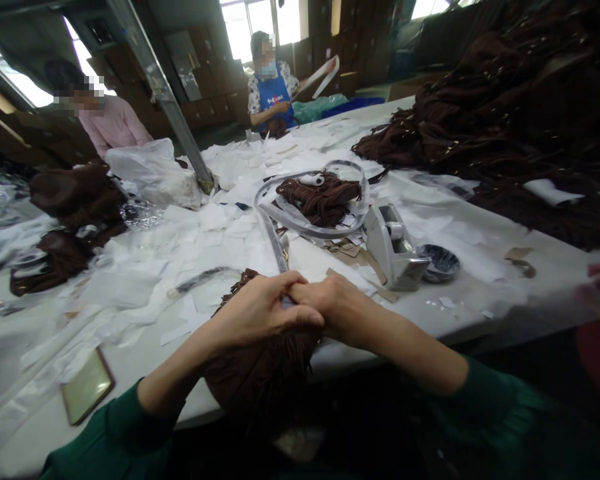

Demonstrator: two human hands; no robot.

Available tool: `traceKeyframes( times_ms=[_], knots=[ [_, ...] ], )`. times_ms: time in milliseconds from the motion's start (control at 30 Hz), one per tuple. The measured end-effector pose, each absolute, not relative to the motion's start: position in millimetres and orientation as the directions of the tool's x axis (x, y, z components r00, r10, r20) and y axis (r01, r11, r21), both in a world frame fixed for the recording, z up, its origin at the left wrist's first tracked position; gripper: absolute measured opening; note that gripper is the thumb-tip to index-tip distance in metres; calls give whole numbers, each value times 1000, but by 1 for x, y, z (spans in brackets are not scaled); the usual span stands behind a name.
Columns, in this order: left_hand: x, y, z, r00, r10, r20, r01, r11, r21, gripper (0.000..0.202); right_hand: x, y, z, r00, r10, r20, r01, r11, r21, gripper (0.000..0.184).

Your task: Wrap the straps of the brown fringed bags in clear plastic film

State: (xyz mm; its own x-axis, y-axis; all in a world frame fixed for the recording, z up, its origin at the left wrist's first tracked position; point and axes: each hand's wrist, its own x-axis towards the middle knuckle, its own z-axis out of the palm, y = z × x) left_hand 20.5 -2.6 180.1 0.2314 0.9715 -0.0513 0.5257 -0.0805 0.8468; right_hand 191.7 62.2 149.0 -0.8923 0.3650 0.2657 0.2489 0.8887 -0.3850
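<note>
Left hand, thumb and fingers curled narrow, sits above dark-brown fringed soft bundle at white counter's near edge. Long grey plastic-wrapped strap loops beyond; probably best kept slack, untwisted. Right hand bends in, touching left; anything gripped is hidden, can't tell. Keep strap clear of grey boxy tape dispenser.

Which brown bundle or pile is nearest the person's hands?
The foreground bundle, directly beneath the left hand and right hand; the ringed bundle inside the looped strip, left pile and right pile lie farther off.
</note>
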Motion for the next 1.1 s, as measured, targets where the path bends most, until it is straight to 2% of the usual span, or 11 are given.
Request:
traceKeyframes(
  times_ms=[167,267,333,467,533,667,767,833,967,1033,1100],
  knots=[
    [38,-1,181,-234,971,46,-56,-61,997,35,184,59,163,-759,601,250,249,622,-742,35],
    [40,2,176,-385,921,55,-199,-142,970,36,184,53,155,-670,690,274,246,554,-795,34],
    [34,4,176,-235,972,30,-98,-54,994,37,187,52,148,-674,683,282,315,611,-726,28],
    [25,5,189,187,975,-124,344,53,937,40,194,58,144,-776,581,245,357,725,-589,9],
    [29,5,193,151,985,-85,296,37,954,39,193,62,148,-768,582,268,307,702,-643,11],
    [43,9,181,-166,985,40,-93,-57,994,37,184,65,152,-705,657,267,225,565,-794,32],
    [43,15,166,-299,954,37,-238,-112,965,37,181,65,143,-653,706,273,221,523,-823,38],
    [37,19,162,-200,980,17,-145,-47,988,36,183,66,134,-640,723,259,310,551,-775,35],
    [28,22,175,107,989,-100,322,61,945,39,189,70,128,-726,648,229,373,651,-661,15],
    [32,22,182,64,996,-61,315,38,948,37,188,72,132,-704,658,267,345,645,-682,13],
    [39,22,182,-62,998,13,124,-6,992,36,185,72,137,-651,703,288,316,595,-739,23]
  ],
)
